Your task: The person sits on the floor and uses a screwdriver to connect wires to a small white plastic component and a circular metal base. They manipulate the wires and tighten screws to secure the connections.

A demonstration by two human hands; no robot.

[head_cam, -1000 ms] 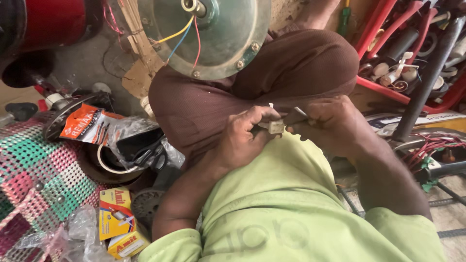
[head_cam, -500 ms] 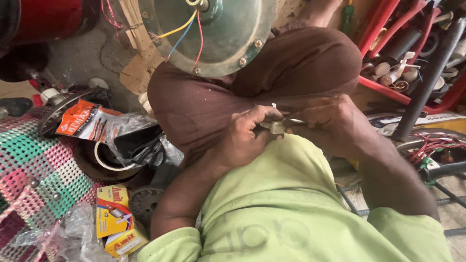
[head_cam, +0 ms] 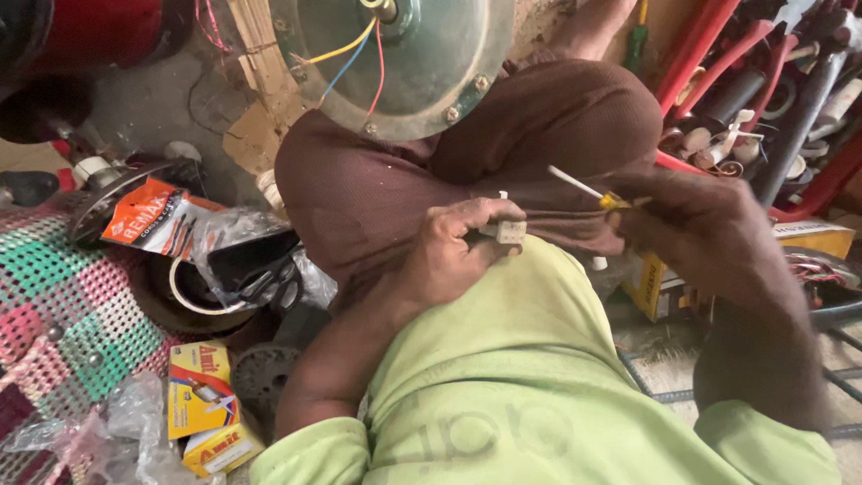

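My left hand point(head_cam: 453, 251) pinches a small white block-shaped part point(head_cam: 507, 231) over my lap, above brown trousers point(head_cam: 377, 193). My right hand point(head_cam: 709, 238) holds a thin screwdriver point(head_cam: 584, 187) with a yellow collar, its pale shaft pointing up and left, apart from the white part. Above my knees lies a round greenish metal motor housing point(head_cam: 404, 54) with yellow, blue and red wires coming out of its centre.
Left of my leg sit an orange packet point(head_cam: 144, 220), crumpled plastic bags point(head_cam: 238, 242), a dark round part point(head_cam: 193, 292) and two small yellow-red boxes point(head_cam: 202, 404). A pink-green woven mat point(head_cam: 45, 314) lies far left. Red tubes and tools point(head_cam: 745, 72) crowd the upper right.
My hands have drawn apart: the right hand moved right, pulling the screwdriver away from the white part, which stays in my left hand.
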